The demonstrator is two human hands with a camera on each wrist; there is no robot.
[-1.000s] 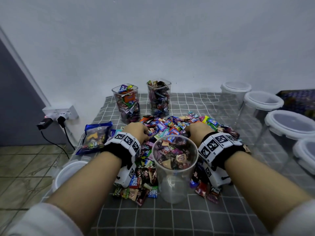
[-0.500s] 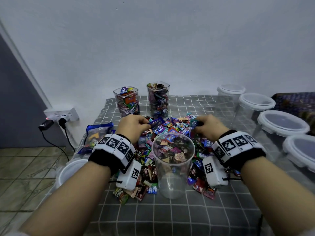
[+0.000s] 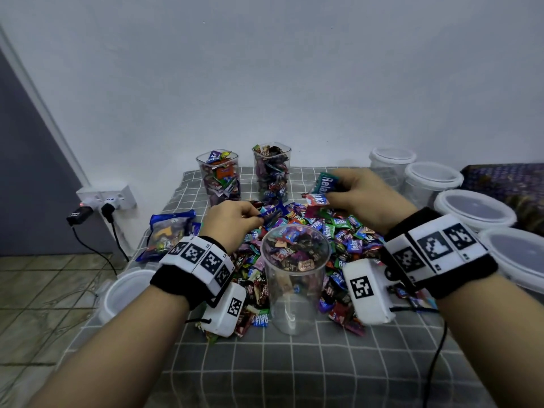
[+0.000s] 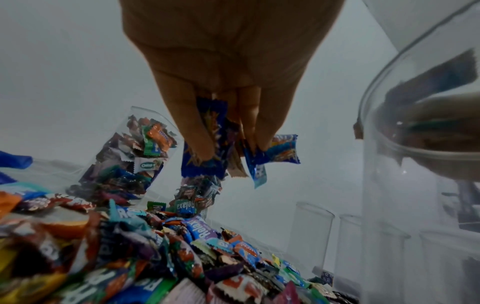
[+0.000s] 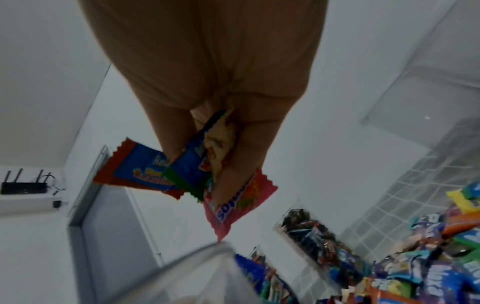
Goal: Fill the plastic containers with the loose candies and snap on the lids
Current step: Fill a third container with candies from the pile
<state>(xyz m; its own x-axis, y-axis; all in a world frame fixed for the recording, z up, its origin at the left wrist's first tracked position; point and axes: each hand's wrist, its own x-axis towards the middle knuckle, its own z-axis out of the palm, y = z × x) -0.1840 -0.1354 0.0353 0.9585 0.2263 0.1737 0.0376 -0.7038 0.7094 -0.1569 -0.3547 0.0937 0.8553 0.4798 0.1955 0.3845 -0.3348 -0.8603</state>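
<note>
A clear round container (image 3: 295, 278), partly filled with candies, stands in front of me amid the loose candy pile (image 3: 338, 231). My left hand (image 3: 235, 219) hovers over the pile's left side and pinches several blue wrapped candies (image 4: 207, 156). My right hand (image 3: 350, 192) is raised above the pile's far right and grips several candies (image 5: 197, 174), a teal one (image 3: 325, 184) and a red one showing in the head view. Two square containers (image 3: 219, 178) (image 3: 272, 172) packed with candies stand at the back without lids.
Several lidded empty containers (image 3: 474, 210) line the right side of the checked cloth (image 3: 265, 363). A blue candy bag (image 3: 167, 234) lies at the left, a lidded container (image 3: 123, 293) near the left edge. A wall socket with plugs (image 3: 103, 201) sits lower left.
Both hands have lifted from the pile holding candies. The right hand rose higher and toward the back; the left hand rose slightly.
</note>
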